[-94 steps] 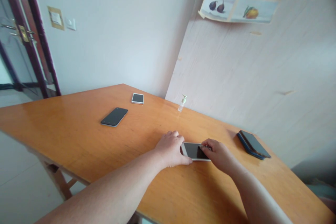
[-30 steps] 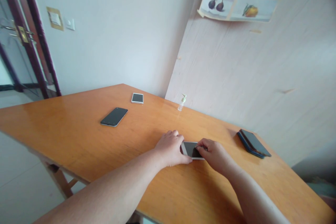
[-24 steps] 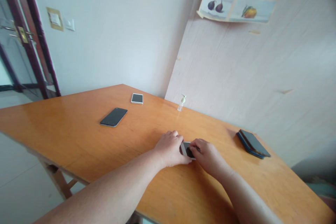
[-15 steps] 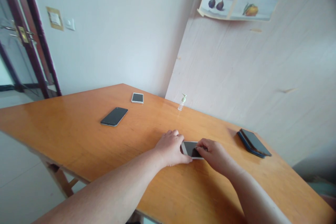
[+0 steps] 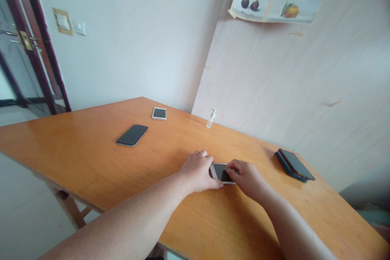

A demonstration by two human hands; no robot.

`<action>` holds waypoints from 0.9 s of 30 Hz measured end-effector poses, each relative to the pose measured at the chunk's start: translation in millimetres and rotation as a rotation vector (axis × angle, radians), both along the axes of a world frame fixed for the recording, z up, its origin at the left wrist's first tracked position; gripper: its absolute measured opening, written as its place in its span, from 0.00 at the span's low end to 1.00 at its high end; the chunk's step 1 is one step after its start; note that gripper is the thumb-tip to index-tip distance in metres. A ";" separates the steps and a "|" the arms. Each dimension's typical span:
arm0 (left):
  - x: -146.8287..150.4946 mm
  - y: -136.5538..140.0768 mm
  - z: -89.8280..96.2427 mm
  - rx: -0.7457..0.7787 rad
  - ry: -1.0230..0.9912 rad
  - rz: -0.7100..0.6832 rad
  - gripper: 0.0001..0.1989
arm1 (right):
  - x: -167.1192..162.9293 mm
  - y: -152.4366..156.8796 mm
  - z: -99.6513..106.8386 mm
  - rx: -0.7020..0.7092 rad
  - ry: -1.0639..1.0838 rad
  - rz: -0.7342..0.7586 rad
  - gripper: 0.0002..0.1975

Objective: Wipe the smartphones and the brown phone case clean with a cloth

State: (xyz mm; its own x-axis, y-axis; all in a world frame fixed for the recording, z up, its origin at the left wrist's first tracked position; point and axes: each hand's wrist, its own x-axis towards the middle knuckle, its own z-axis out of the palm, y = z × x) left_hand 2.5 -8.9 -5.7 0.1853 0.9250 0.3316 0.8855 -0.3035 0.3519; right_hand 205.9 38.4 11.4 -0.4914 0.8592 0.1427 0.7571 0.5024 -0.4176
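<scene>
A white-framed smartphone (image 5: 219,170) with a dark screen lies flat on the wooden table (image 5: 100,162). My left hand (image 5: 199,171) grips its left end, thumb along the near edge and fingers at the far edge. Over the right part of the screen is my right hand (image 5: 243,175), its thumb and fingers pinched together at the glass. Whatever those fingertips hold, if anything, is too small to make out. The phone's right end is hidden beneath that hand.
A larger dark phone (image 5: 133,135) and a small white-edged one (image 5: 159,113) lie to the left. A clear pump bottle (image 5: 210,118) stands by the wall. At the right, dark flat devices or cases (image 5: 294,165) are stacked near the table's edge.
My right fingertips have shifted very slightly left and away from me over the screen. My left hand and the phone stay where they were.
</scene>
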 end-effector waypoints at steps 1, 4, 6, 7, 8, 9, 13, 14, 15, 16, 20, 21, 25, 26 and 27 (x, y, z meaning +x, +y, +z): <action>0.1 -0.1 0.1 0.000 0.003 0.004 0.29 | -1.2 1.3 -2.6 0.024 0.005 -0.012 0.08; 0.6 -0.7 0.7 0.004 0.002 0.010 0.28 | -7.8 -0.1 -6.3 0.064 0.015 0.009 0.08; 0.7 -1.0 1.1 0.006 -0.004 0.007 0.28 | -10.2 -3.5 -3.6 0.037 0.026 0.054 0.07; 0.8 -1.0 1.3 0.007 -0.008 0.005 0.28 | -9.8 -5.0 -1.3 0.006 0.028 0.075 0.07; 0.7 -1.1 1.5 0.008 -0.010 0.003 0.28 | -8.5 -5.7 1.0 -0.029 0.025 0.086 0.07; 0.7 -1.1 1.6 0.008 -0.011 0.000 0.29 | -6.4 -5.7 3.0 -0.059 0.019 0.085 0.07; 0.6 -0.8 1.8 0.004 0.002 -0.002 0.29 | -0.1 0.3 1.6 -0.045 0.014 0.011 0.07; 0.6 -0.8 1.7 0.003 0.006 0.000 0.29 | -0.9 1.6 -0.7 -0.018 0.019 -0.006 0.08; 0.8 -0.8 1.6 0.005 0.008 0.004 0.28 | -2.8 2.2 -3.1 0.010 0.025 -0.015 0.08; 0.9 -0.8 1.5 0.009 0.008 0.008 0.28 | -5.5 1.9 -5.0 0.033 0.029 -0.013 0.08; 1.5 -1.5 2.0 0.011 -0.001 0.011 0.28 | -14.8 -5.8 -3.5 0.035 0.034 0.079 0.08; 1.5 -1.7 2.5 0.006 -0.002 0.010 0.28 | -14.7 -7.6 -1.1 0.007 0.034 0.101 0.08; 1.3 -2.2 4.3 -0.018 -0.003 0.001 0.28 | -6.0 -5.9 5.2 -0.071 0.019 0.072 0.08; 1.2 -2.1 4.3 -0.021 -0.001 -0.002 0.29 | -4.2 -3.6 4.5 -0.065 0.018 0.049 0.08; 1.1 -2.0 4.1 -0.020 0.003 -0.003 0.29 | -3.6 -1.1 2.9 -0.049 0.019 0.026 0.08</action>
State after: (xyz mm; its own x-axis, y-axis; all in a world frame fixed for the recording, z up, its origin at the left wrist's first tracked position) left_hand 3.6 -10.9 -1.6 0.1886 0.9309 0.3127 0.8856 -0.2988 0.3556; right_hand 202.4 37.2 14.4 -0.5115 0.8521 0.1107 0.7354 0.5007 -0.4565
